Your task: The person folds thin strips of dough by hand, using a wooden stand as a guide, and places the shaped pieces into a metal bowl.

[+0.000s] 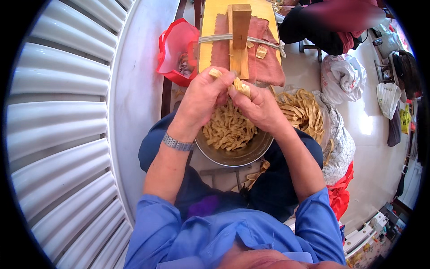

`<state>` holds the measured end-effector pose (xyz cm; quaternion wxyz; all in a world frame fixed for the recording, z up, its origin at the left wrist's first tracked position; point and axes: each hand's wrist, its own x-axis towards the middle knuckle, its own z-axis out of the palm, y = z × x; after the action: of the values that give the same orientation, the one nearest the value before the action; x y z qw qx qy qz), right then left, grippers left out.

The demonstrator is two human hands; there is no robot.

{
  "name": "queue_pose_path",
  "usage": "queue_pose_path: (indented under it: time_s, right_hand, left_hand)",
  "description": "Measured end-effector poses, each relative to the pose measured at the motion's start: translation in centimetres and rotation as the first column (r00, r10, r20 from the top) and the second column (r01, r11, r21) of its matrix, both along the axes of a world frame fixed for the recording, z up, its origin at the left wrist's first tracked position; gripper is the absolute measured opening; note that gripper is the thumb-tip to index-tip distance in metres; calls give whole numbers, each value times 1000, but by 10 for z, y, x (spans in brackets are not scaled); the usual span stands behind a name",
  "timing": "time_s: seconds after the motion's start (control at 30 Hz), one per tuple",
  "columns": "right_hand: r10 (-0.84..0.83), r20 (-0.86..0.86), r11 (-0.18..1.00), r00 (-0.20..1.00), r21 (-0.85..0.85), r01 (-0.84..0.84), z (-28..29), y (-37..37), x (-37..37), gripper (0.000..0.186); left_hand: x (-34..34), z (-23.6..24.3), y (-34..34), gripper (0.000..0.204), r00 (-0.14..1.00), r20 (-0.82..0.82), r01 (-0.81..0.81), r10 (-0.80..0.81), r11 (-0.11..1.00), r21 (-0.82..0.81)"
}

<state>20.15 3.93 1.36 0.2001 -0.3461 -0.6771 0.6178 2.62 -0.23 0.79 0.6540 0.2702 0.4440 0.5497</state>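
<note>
Between my two hands is a yellow-tan strip (242,88) of dried material, folded or twisted, its kind unclear. My left hand (199,99), wearing a metal-banded watch (178,142) at the wrist, pinches one end. My right hand (261,106) grips the other end, its fingers curled and partly hidden. Just below them, between my knees, a metal bowl (234,162) holds many small twisted tan pieces (229,127). Beyond my fingertips, a wooden block (240,27) stands on a cloth-covered yellow board (216,18), bound with white cord (216,38).
Long tan strips (303,112) lie in a heap at my right, beside a patterned white sack (338,150). A red-edged bag (179,54) sits left of the board. A white slatted radiator (58,127) lines the left side. Another person (313,22) sits at the far right.
</note>
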Motion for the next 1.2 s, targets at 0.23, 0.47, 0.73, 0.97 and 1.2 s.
queue_pose_path:
  time_s: [0.23, 0.47, 0.73, 0.97, 1.2]
  right_hand:
    - [-30, -37, 970, 999, -244, 20, -3, 12, 13, 24]
    - [17, 99, 990, 995, 139, -31, -2, 8, 21, 19]
    - [-63, 90, 785, 994, 619, -6, -14, 12, 16, 18]
    - [-254, 65, 556, 965, 826, 92, -13, 36, 24, 18]
    - [-351, 9, 259, 936, 962, 87, -13, 72, 15, 17]
  left_hand:
    - [-18, -2, -1, 31, 998, -12, 57, -58, 996, -75]
    - [-8, -9, -11, 39, 803, -596, 99, 30, 978, 181]
    - [0, -5, -9, 26, 834, -551, 45, 21, 993, 105]
    - [-18, 2, 9, 19, 892, -445, -36, 81, 994, 107]
    - [-24, 3, 42, 21, 810, -561, -49, 171, 973, 226]
